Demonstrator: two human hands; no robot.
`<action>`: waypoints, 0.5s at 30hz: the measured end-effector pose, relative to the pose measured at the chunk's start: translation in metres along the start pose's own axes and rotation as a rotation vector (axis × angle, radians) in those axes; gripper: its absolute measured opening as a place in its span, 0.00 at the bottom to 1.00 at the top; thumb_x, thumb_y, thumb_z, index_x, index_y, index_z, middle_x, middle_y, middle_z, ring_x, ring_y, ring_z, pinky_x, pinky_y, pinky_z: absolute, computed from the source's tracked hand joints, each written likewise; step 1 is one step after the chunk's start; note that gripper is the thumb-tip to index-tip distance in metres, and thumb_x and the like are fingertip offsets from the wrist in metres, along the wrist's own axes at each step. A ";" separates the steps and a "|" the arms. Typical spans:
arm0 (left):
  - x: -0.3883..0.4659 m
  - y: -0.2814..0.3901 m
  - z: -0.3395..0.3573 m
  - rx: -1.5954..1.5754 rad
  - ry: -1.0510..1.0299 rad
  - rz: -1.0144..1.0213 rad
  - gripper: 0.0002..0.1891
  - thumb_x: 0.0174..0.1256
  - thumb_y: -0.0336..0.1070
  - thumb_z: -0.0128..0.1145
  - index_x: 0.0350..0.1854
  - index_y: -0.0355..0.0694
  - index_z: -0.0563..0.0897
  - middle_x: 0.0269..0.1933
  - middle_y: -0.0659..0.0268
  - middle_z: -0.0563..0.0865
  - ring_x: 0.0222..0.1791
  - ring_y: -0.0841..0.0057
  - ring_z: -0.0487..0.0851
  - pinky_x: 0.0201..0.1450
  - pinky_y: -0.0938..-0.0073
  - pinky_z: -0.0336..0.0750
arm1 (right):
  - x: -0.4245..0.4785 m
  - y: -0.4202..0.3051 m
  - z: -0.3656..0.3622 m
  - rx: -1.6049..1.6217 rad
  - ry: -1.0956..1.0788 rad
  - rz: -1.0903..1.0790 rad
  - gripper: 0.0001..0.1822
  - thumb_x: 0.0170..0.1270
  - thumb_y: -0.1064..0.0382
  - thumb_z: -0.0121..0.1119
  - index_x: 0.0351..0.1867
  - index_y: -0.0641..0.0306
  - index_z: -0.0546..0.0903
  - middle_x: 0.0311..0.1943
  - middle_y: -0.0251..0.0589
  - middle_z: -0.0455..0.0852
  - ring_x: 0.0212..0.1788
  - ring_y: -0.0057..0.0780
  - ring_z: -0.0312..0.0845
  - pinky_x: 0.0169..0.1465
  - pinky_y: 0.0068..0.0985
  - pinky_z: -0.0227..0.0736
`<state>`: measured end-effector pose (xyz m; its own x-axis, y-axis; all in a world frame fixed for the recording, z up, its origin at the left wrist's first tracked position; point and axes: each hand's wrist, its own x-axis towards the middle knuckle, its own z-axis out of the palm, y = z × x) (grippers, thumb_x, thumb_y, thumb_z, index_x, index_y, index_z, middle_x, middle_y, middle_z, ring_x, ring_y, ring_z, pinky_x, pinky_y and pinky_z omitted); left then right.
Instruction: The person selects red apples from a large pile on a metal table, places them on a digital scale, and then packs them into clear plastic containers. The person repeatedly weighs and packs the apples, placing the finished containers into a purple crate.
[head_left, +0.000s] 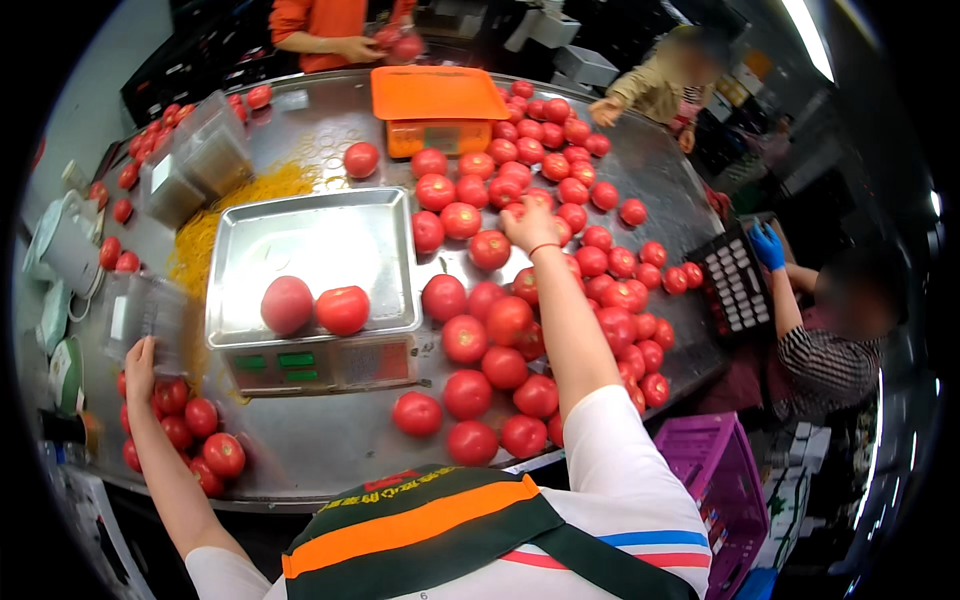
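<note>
My left hand (140, 364) has its fingers on the near edge of a blurred stack of clear plastic containers (154, 311), left of the scale. Below that hand, several red tomatoes (223, 454) lie in a group. My right hand (534, 229) reaches into the large tomato pile, fingers touching a tomato (512, 212); whether they close around it is hidden. Between my arms stands a digital scale (315, 369) with a steel tray (307, 232). Two tomatoes, one (286, 305) on the left and another (343, 310) beside it, rest near the tray's front edge.
Yellow rubber bands (196, 251) are strewn behind and left of the scale, by upright clear containers (214, 146). An orange scale (439, 105) stands farther back. Co-workers flank the table's far and right sides, one with a blue glove (766, 246) at a black crate (731, 281). A purple crate (705, 465) sits at right.
</note>
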<state>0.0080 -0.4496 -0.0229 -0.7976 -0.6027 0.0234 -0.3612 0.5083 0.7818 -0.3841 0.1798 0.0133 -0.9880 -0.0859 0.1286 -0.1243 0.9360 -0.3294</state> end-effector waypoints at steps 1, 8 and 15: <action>-0.001 -0.002 -0.006 0.027 0.030 0.016 0.17 0.75 0.41 0.48 0.37 0.32 0.83 0.28 0.72 0.79 0.31 0.85 0.71 0.36 0.78 0.68 | 0.010 -0.003 0.007 -0.035 -0.029 0.084 0.34 0.59 0.46 0.61 0.63 0.64 0.70 0.62 0.60 0.71 0.62 0.52 0.72 0.64 0.42 0.70; 0.015 0.000 0.000 0.243 0.058 0.101 0.16 0.72 0.40 0.51 0.31 0.30 0.78 0.24 0.68 0.77 0.27 0.82 0.71 0.32 0.73 0.69 | 0.031 0.016 0.052 0.037 -0.073 0.313 0.34 0.51 0.51 0.64 0.60 0.60 0.72 0.60 0.62 0.72 0.58 0.54 0.76 0.61 0.39 0.73; 0.027 -0.032 0.002 -0.107 -0.004 0.045 0.06 0.63 0.25 0.52 0.39 0.32 0.81 0.33 0.69 0.82 0.34 0.84 0.77 0.40 0.81 0.72 | 0.002 -0.069 0.005 0.436 0.182 -0.369 0.38 0.44 0.51 0.70 0.60 0.60 0.74 0.51 0.54 0.81 0.55 0.48 0.78 0.57 0.38 0.74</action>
<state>-0.0035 -0.4809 -0.0485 -0.8137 -0.5784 0.0581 -0.2715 0.4665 0.8418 -0.3783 0.1129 0.0314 -0.8456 -0.2823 0.4532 -0.5203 0.6257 -0.5812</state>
